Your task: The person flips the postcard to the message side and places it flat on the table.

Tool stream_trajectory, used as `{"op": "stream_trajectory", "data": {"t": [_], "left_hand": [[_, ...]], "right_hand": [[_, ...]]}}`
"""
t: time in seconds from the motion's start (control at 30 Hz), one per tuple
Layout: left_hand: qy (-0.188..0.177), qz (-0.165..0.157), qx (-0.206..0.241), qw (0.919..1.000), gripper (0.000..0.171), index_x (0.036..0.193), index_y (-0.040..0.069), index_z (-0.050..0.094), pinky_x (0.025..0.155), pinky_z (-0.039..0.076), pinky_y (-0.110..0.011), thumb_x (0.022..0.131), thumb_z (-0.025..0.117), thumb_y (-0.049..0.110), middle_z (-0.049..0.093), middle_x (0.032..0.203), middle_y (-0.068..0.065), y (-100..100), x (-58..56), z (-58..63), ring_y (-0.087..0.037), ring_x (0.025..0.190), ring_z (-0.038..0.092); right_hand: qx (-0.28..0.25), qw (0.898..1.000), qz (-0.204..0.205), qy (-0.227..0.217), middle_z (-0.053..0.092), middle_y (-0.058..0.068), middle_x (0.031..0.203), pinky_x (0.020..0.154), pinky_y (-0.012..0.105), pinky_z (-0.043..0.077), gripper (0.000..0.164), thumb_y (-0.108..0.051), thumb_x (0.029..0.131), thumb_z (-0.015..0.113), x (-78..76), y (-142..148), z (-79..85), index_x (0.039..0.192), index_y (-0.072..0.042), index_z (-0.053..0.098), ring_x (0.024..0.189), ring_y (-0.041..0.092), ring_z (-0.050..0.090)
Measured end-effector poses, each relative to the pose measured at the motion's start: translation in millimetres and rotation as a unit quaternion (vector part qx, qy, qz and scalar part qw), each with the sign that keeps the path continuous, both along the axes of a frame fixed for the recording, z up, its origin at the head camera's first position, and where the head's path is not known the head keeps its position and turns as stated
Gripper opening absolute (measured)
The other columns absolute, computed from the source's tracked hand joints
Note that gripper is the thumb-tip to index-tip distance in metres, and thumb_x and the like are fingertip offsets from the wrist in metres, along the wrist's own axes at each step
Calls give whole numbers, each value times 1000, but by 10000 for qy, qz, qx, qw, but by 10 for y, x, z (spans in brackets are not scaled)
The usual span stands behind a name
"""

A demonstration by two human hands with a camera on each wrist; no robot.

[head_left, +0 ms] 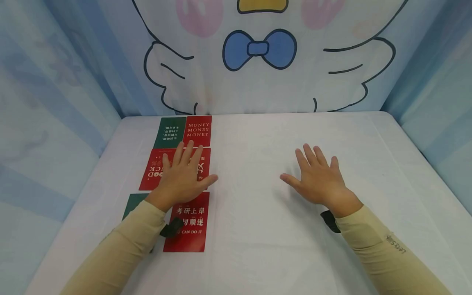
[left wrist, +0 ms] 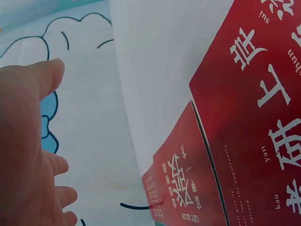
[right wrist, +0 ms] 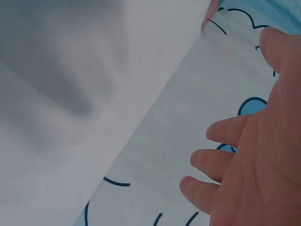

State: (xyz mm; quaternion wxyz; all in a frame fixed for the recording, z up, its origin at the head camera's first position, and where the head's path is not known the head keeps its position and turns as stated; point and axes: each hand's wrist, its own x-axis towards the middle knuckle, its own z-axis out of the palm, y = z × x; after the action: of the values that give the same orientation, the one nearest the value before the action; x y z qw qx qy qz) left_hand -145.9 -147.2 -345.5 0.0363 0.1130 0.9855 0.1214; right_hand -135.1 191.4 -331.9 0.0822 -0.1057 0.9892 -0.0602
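Observation:
My left hand (head_left: pixel 180 178) is held palm down with straight, spread fingers over the middle of a column of cards. Under it, red cards (head_left: pixel 204 157) with white lettering are partly hidden. Beyond the fingertips lie a green card (head_left: pixel 170 132) and a red "MONEY" card (head_left: pixel 198 130). Nearer to me, a red card (head_left: pixel 191 241) with white Chinese characters sits beside a green card (head_left: pixel 133 201), mostly covered by my forearm. That red card (left wrist: pixel 244 94) looms large in the left wrist view. My right hand (head_left: pixel 320 182), fingers spread and holding nothing, hovers over the white tablecloth, casting a shadow.
The white-covered table (head_left: pixel 250 213) reaches back to a curtain (head_left: pixel 258 90) printed with a cartoon figure and a blue bow tie. Blue and white curtains (head_left: pixel 40 123) hang along both sides. Dark bands (head_left: pixel 329 221) show at both wrists, beside beige sleeves.

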Motion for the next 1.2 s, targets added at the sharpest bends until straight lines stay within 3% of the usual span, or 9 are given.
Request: {"op": "stream_trajectory", "data": {"t": [0.4,0.57,0.77,1.03,1.2], "left_hand": [[-46,-116,134,9998,102,160,10,20,112,1,-70,84,72,51,9,166,-16,-32,18,9,-38,151,2],[7,-556,633,9964,108,158,7,23,110,14,-72,76,84,43,21,162,-16,-190,223,41,-38,149,15],[-118,-871,974,9914,115,155,9,30,106,31,-67,64,94,38,37,155,-13,-421,537,14,-36,142,32],[-630,-783,797,9917,113,148,6,41,95,49,-57,56,97,42,50,142,-10,-552,813,-82,-34,132,44],[-806,-677,634,9924,110,144,8,47,96,48,-58,53,97,45,53,139,-8,-613,910,-149,-32,130,46]], "right_hand": [[-176,9998,59,57,11,24,164,110,73,3,91,-64,98,45,18,-49,17,158,1,20,149,45,6],[-546,9967,422,432,23,22,162,110,72,12,93,-64,95,52,111,-175,12,155,2,27,148,43,18],[-1083,9844,1214,673,36,21,156,110,65,27,94,-58,90,64,228,-444,-94,152,5,35,143,40,32],[-1477,9719,1820,228,44,15,152,110,53,35,95,-57,82,75,370,-928,-241,150,0,40,140,34,40],[-1332,9701,2024,-142,46,12,150,110,54,35,96,-58,79,77,440,-1210,-306,151,-6,41,140,31,39]]}}
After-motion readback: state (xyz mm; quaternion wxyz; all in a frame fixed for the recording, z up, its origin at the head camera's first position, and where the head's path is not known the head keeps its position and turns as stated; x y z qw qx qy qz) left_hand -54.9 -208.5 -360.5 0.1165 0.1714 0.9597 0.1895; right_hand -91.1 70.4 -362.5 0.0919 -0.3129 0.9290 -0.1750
